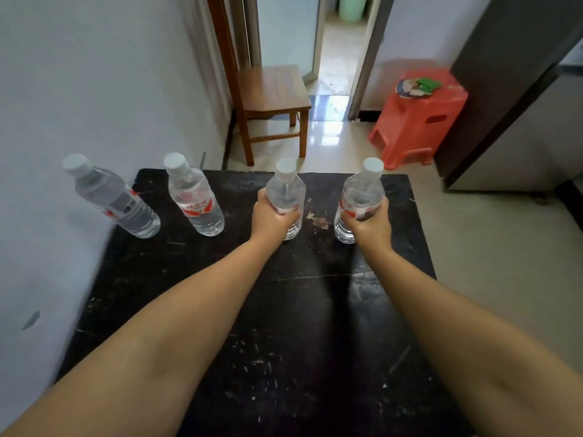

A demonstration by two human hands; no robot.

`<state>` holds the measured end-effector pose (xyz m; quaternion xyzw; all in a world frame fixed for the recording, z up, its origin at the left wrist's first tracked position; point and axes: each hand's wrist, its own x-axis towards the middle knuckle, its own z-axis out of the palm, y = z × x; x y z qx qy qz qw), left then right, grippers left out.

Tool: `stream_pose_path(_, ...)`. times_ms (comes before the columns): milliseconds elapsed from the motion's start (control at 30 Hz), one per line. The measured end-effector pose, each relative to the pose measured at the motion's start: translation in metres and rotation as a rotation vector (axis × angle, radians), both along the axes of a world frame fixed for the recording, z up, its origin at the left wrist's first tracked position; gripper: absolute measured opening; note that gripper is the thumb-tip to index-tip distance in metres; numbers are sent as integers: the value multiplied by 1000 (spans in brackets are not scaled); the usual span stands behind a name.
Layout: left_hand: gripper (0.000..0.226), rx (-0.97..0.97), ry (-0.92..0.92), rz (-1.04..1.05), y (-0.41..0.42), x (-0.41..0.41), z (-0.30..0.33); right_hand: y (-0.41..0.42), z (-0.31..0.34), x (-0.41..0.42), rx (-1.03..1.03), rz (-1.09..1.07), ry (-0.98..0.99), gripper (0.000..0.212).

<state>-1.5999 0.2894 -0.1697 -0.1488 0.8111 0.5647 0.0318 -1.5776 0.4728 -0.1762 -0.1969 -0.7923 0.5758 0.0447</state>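
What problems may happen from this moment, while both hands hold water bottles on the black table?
1. The left hand grips the third bottle beside the second bottle, which stands free; a sideways move could knock it over.
2. The leftmost bottle stands near the left edge of the table; a chain of falls may push it off.
3. The right hand grips the fourth bottle below its middle, so its top may tilt if lifted fast.
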Motion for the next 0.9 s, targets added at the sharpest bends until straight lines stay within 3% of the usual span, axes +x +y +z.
stream_pose_path(367,82,-85,-13,-17,5,-2,-10,2,-8,-2,10,12,-32,74)
stream_pose_path(533,104,-114,-318,-110,-7,6,5,10,-5,5,13,63,-343,99)
stream_pose_path(567,101,-144,-368,-128,-13,13,9,10,-1,11,57,74,-451,93)
stream_pose_path(700,81,-272,-446,-239,-38,55,21,-1,14,46,129,292,-797,31)
stream_pose_path(800,70,-411,-470,-313,-61,97,25,-20,21,68,245,473,-767,14)
stream_pose_path(900,63,-474,-503,-320,-89,146,28,-57,38,90,546,700,-664,15)
